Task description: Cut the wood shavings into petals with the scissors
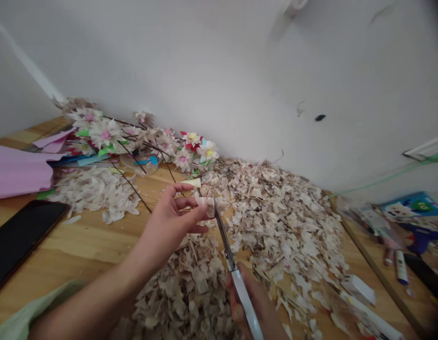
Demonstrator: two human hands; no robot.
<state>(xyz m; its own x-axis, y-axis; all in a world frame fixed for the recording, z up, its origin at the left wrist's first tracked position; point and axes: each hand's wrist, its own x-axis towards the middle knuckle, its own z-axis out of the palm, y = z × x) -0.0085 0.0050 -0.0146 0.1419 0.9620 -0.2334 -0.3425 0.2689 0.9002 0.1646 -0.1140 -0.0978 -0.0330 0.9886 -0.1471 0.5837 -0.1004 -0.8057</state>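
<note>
right hand (256,307) cut off by frame | scissors (227,250) (blades edge-on) | folded paper (206,204) blurred

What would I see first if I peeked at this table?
A big heap of pale paper scraps covers the middle of the wooden table. Above it, the left hand pinches a small folded paper piece while the right hand holds scissors to it. Paper flowers lie along the wall.
</note>
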